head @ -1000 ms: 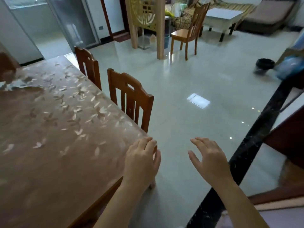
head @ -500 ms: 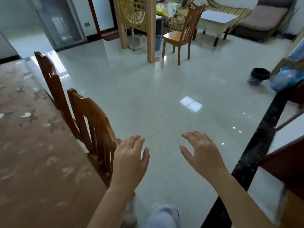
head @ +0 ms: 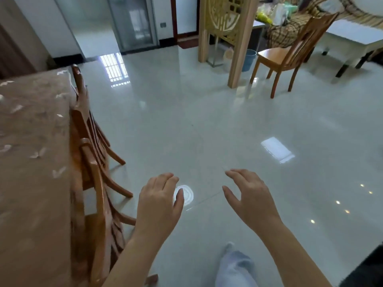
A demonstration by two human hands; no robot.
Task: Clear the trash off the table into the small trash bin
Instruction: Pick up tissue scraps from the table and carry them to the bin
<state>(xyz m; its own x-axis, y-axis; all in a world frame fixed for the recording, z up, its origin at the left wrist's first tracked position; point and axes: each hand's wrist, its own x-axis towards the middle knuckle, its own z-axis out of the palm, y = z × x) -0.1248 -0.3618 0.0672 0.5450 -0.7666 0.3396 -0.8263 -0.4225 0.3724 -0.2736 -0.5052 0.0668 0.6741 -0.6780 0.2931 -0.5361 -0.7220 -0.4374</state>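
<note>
My left hand (head: 159, 204) and my right hand (head: 248, 195) hover in front of me over the glossy floor, fingers apart, each holding nothing. The brown table (head: 31, 162) with a flower-patterned cover fills the left edge; no trash shows on the part I can see. A small blue bin (head: 249, 59) stands far off behind the wooden pillar (head: 238, 48). The black bin seen earlier is out of frame.
Two wooden chairs (head: 91, 162) are tucked along the table's right side, close to my left arm. Another chair (head: 290, 54) stands far right near a white low table (head: 352, 36). My leg in light trousers (head: 234, 268) shows at the bottom. Tiled floor stretches ahead.
The view has swung right and away from the table, which slid to the left edge. Both hands stay spread and left the table corner; the black bin at right dropped out of view.
</note>
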